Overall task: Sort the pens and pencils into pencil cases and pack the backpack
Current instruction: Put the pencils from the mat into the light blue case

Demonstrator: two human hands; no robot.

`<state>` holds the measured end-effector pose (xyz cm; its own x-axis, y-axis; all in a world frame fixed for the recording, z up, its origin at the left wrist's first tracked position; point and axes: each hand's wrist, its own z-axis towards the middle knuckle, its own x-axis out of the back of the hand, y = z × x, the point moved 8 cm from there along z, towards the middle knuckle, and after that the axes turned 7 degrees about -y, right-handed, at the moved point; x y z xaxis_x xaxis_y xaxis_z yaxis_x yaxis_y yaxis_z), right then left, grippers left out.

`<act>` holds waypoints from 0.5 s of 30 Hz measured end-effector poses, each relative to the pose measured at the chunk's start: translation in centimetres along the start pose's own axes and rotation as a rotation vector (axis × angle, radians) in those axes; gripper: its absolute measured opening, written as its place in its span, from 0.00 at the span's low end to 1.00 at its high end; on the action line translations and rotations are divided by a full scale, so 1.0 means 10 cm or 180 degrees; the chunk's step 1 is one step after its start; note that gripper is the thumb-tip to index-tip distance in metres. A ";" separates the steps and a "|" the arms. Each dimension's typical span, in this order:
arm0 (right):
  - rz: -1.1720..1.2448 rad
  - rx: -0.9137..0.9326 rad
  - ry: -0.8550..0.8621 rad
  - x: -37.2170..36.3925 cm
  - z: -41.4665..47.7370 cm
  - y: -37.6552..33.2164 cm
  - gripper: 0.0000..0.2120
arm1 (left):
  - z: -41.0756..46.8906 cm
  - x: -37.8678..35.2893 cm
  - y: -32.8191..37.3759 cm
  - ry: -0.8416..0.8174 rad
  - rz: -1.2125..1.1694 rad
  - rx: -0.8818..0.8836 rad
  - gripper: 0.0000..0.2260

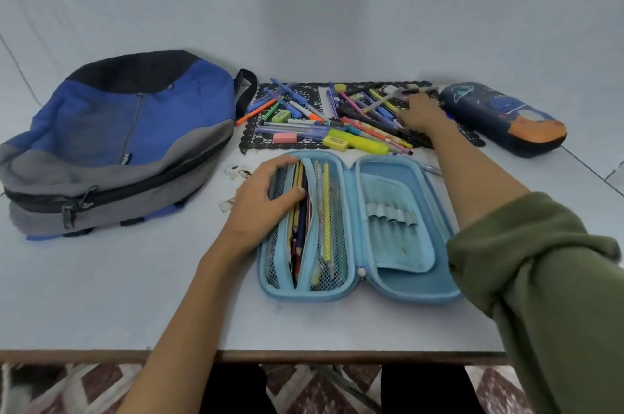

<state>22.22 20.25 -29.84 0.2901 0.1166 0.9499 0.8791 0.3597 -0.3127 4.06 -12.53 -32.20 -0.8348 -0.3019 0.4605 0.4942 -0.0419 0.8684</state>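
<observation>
A light blue pencil case (398, 238) lies open in front of me, with several pencils in its left mesh pocket. My left hand (260, 201) grips the left edge of that pocket and holds it apart. A heap of pens and pencils (337, 116) lies on a black lace mat (250, 140) behind the case. My right hand (418, 113) reaches onto the right end of the heap, fingers closing around a pen there; the grasp is blurred. A blue and grey backpack (118, 143) lies zipped at the left.
A dark blue space-print pencil case (499, 116) lies shut at the far right. A pink eraser (285, 137), a green eraser (281, 115) and a yellow highlighter (364, 143) sit on the mat. Small scraps (236, 172) lie left of the open case. The table's front edge (304, 356) is near me.
</observation>
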 end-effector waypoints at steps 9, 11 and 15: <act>-0.0178 -0.0209 0.0145 0.00 0.11 0.03 0.27 | -0.01 0.00 -0.01 -0.0006 0.0020 0.0001 0.21; -0.0312 -0.0278 0.0316 0.09 0.10 0.04 0.28 | -0.01 0.00 0.00 -0.0017 0.0029 -0.0001 0.21; -0.0296 -0.0198 -0.0123 -0.04 0.16 0.10 0.25 | -0.01 0.00 0.00 -0.0025 0.0050 -0.0005 0.21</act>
<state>22.42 22.03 -30.51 0.1924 0.1214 0.9738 0.9236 0.3128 -0.2215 4.11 -12.63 -32.23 -0.8288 -0.2951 0.4753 0.5075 -0.0387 0.8608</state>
